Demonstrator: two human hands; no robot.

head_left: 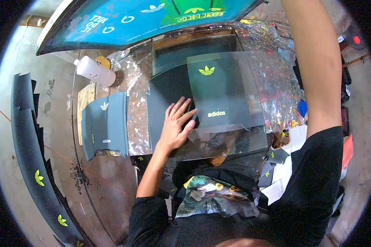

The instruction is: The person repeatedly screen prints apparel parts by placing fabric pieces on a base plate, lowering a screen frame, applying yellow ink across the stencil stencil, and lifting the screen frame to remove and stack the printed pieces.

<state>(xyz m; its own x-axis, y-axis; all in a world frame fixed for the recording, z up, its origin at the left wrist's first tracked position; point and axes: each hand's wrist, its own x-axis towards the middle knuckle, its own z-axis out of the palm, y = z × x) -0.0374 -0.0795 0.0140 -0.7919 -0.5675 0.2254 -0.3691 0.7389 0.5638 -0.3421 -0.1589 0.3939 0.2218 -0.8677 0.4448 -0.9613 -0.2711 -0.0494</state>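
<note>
Two hands: only the left is seen whole.
Left hand [178,123]: laid flat, fingers spread, on the dark printed sheet [218,96].
Sheet: placed on the paint-spattered counter [276,86].
Right hand: raised out of view; grip cannot be told.

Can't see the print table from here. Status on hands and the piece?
Left hand flat on dark printed sheet, fingers spread. Right hand out of frame, arm raised toward the lifted screen frame. Nothing on the sheet.

A screen-printing workshop: lifted print screen [144,20] over paint-spattered table [276,82].
</note>
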